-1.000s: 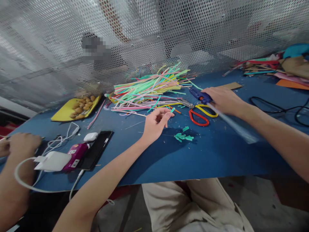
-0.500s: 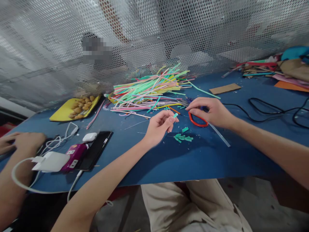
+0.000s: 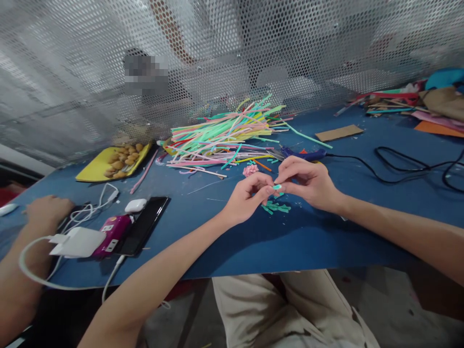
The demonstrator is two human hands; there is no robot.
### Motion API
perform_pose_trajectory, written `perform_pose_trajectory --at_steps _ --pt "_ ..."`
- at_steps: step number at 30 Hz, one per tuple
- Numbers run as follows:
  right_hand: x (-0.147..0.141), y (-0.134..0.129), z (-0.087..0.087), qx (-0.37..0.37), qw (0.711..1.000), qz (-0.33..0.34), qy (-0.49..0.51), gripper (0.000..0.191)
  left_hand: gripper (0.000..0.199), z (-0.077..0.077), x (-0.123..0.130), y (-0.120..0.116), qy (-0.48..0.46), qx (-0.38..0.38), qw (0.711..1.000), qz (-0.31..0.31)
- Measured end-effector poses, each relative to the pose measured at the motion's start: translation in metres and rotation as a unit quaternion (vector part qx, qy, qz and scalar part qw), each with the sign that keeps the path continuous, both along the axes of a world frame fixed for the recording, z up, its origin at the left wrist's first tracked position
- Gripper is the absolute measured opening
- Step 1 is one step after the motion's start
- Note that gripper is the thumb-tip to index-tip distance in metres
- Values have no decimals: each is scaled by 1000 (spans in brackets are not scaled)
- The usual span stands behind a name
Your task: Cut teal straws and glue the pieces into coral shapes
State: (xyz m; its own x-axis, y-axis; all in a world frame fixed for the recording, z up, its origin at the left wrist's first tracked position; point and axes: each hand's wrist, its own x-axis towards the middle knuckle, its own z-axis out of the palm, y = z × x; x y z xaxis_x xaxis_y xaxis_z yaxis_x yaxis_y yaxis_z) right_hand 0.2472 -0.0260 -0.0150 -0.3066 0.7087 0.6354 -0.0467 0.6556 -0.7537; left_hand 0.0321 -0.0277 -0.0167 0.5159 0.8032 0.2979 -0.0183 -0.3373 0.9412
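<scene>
A small green piece [image 3: 277, 187] is pinched between the fingertips of my left hand [image 3: 250, 197] and my right hand [image 3: 308, 181], which meet above the blue table. Just below them lies a small pile of green pieces [image 3: 277, 208]. A pink fuzzy bundle [image 3: 250, 169] sits behind my left hand. The blue-handled tool [image 3: 306, 154] lies behind my right hand, with a black cable running from it. Farther back is a large heap of coloured fuzzy sticks [image 3: 228, 130]. The red-handled scissors are mostly hidden by my right hand.
To the left are a phone [image 3: 147, 224], a white case [image 3: 136, 206], a purple power strip [image 3: 112, 232] with cables, and a yellow tray [image 3: 97, 164] of brown items. Another person's hand [image 3: 49, 210] rests at far left. Cardboard [image 3: 339, 133] lies at back right.
My right hand has let go of the red-handled scissors and joined my left at the green piece. My left hand moved slightly right and down. The other person's hands shifted at far left.
</scene>
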Motion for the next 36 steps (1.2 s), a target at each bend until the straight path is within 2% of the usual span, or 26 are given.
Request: perform_pose_trajectory --at_steps 5,13,16,18,21,24,28,36 --pt "0 -3 0 -6 1000 5 -7 11 27 1 0 -1 9 24 1000 -2" --pt "1 -5 1 6 997 58 -49 5 30 2 2 -5 30 58 998 17" --pt "2 -6 5 28 996 49 -69 4 28 7 0 -4 61 112 991 29" --pt "4 -5 8 50 995 41 -80 2 21 11 -6 -1 92 194 976 42" --pt "11 0 10 110 984 26 -139 4 9 16 -21 11 161 337 926 51" --pt "20 9 10 187 960 17 -208 10 3 17 -37 25 262 433 862 -23" --pt "30 17 10 220 948 -7 -232 13 10 15 -45 35 349 407 839 -93" --pt "35 22 7 213 950 -38 -224 14 10 15 -39 31 405 330 842 -130"
